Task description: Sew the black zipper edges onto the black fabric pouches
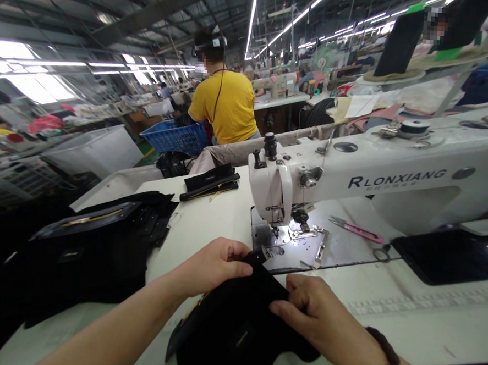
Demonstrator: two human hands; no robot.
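My left hand [220, 266] pinches the upper edge of a black fabric bag piece [227, 319], close to a small dark tab with a metal end [260, 255]. On the right edge of the same piece, my right hand [317, 308] grips with thumb and bent fingers. A small label and a bit of gold zipper show on the cloth, which hangs over the table's front edge. Just beyond my hands stands a white sewing machine [352, 167], its presser foot [277, 234] above the metal bed plate [306, 247]. The tab lies near the plate's front left part.
Black bag pieces [100, 240] are heaped at the left, and zippered black pouches [210, 181] lie behind. Pink-handled scissors [359, 230], a dark phone-like slab [450, 255] and a clear ruler [422, 298] are on the right. A person in yellow [228, 101] sits ahead beside a blue basket [176, 137].
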